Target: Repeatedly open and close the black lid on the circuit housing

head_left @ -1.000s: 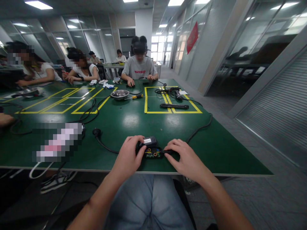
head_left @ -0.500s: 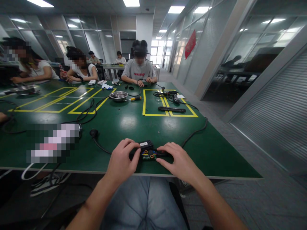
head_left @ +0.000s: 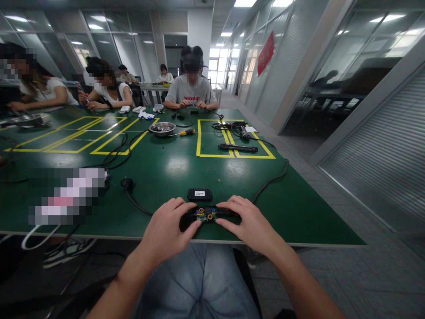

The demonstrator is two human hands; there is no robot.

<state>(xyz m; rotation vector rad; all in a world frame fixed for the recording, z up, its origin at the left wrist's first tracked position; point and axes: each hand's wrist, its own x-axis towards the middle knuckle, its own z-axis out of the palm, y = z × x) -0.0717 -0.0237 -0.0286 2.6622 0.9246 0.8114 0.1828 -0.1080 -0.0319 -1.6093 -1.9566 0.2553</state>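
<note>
Near the table's front edge lies an opened black device case with a circuit board (head_left: 206, 214) showing, ring-shaped coils and small coloured parts on it. My left hand (head_left: 171, 226) grips its left end between thumb and fingers. At the opposite end my right hand (head_left: 244, 218) holds it the same way. A black ribbed cover (head_left: 199, 194) with a white label lies flat just beyond the case, touched by neither hand. From the left side runs a black cord ending in a plug (head_left: 126, 184); another black cord (head_left: 271, 180) leads away on the right.
A metal bowl (head_left: 162, 129) and a yellow-black screwdriver (head_left: 187, 132) sit mid-table. Within yellow tape at right are a black bar-shaped part (head_left: 237, 148) and tangled cables (head_left: 232, 126). A blurred pinkish object (head_left: 71, 195) is at left. Co-workers sit across and left.
My left hand has let go of the black cover, which now lies flat behind the case, and has closed on the case's left end. The right hand stays at its end.
</note>
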